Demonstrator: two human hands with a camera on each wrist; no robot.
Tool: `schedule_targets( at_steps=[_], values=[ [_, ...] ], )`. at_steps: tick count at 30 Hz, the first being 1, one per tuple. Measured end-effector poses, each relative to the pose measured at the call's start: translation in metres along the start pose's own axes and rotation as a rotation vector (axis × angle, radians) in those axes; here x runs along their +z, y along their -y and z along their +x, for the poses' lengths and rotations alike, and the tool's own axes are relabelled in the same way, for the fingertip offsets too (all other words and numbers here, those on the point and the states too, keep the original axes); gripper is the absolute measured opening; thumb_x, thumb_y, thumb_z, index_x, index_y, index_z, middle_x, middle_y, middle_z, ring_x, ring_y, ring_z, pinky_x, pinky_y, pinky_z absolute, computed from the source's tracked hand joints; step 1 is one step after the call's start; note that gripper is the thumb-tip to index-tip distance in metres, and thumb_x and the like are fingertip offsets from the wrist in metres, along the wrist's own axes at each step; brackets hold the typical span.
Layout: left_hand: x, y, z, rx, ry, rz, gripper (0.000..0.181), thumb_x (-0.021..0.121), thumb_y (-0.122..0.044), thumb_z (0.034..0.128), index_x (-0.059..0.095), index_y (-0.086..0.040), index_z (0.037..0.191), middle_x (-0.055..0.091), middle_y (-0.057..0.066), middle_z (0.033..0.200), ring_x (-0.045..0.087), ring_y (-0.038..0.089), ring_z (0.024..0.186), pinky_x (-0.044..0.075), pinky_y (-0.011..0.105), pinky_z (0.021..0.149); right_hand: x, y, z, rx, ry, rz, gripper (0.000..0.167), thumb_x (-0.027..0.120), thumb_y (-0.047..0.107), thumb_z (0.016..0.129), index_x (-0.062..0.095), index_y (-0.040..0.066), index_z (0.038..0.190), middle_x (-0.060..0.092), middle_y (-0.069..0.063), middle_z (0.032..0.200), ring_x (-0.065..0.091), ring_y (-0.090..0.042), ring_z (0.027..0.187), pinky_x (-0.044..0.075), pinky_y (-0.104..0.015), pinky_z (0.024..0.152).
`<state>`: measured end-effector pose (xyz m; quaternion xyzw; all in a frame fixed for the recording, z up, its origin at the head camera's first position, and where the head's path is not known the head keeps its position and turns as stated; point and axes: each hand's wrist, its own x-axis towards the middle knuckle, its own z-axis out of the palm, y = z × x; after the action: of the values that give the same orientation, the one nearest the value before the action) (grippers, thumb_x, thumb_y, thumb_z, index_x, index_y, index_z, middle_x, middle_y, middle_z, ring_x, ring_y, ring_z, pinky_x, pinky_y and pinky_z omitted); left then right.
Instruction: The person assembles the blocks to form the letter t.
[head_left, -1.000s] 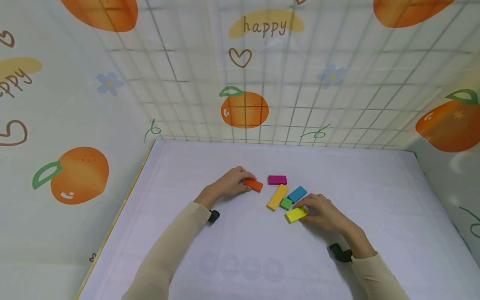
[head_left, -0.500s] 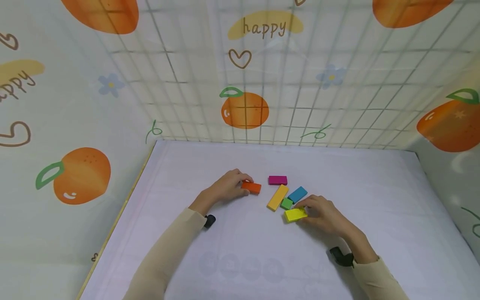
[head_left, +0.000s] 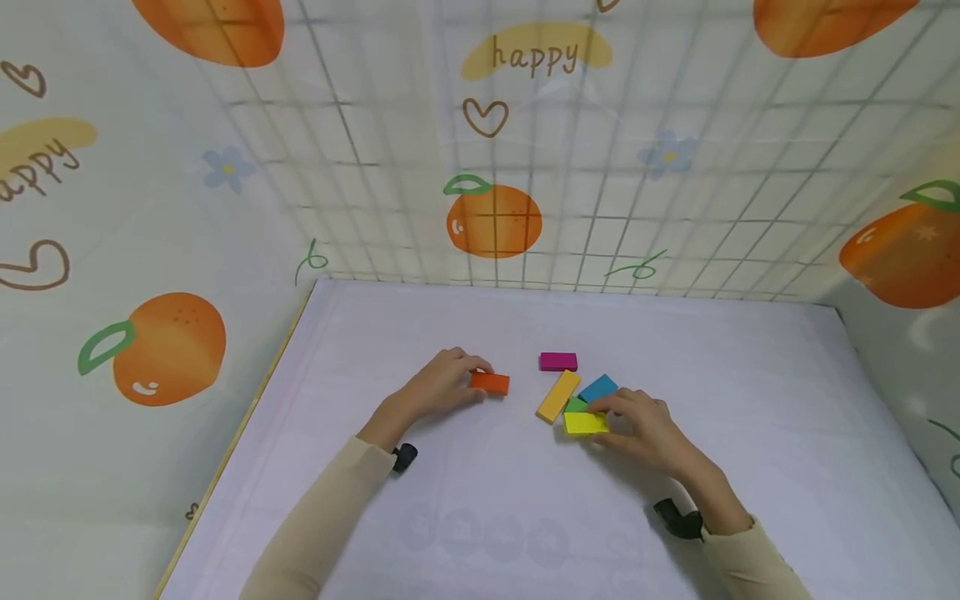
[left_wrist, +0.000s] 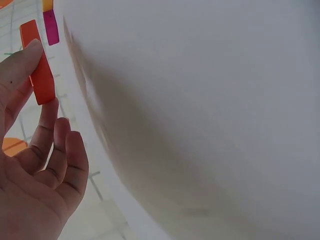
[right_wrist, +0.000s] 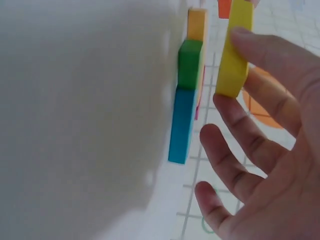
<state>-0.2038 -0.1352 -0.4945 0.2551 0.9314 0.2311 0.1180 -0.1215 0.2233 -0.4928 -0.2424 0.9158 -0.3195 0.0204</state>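
Observation:
My left hand pinches an orange-red block between thumb and fingers; the left wrist view shows the thumb on the broad face of the red block. My right hand pinches a yellow block, which in the right wrist view is raised off the surface. Behind the yellow block lie a green block, partly hidden, a blue block and a yellow-orange block. A magenta block lies farther back, apart from them.
A white-covered table spreads around the blocks. Behind it stands a patterned cloth wall with oranges and grid lines, and similar cloth rises at left and right. Each wrist carries a black device, seen at the left and right.
My left hand has drawn the orange-red block leftward and slightly nearer, turning it level. My right hand has lifted and turned the yellow block, which now covers part of the green one.

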Motion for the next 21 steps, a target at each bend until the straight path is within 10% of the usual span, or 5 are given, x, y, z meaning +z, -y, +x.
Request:
schedule_targets(
  at_steps=[21],
  values=[
    [-0.003, 0.013, -0.030, -0.010, -0.041, 0.014, 0.038, 0.077, -0.031, 0.0903, 0.065, -0.027, 0.126, 0.057, -0.002, 0.114, 0.049, 0.017, 0.102, 0.045, 0.035, 0.088, 0.014, 0.025, 0.024, 0.010, -0.085, -0.027, 0.039, 0.086, 0.023, 0.080, 0.070, 0.018, 0.116, 0.065, 0.004, 0.107, 0.053, -0.023, 0.098, 0.032, -0.051, 0.084]
  ],
)
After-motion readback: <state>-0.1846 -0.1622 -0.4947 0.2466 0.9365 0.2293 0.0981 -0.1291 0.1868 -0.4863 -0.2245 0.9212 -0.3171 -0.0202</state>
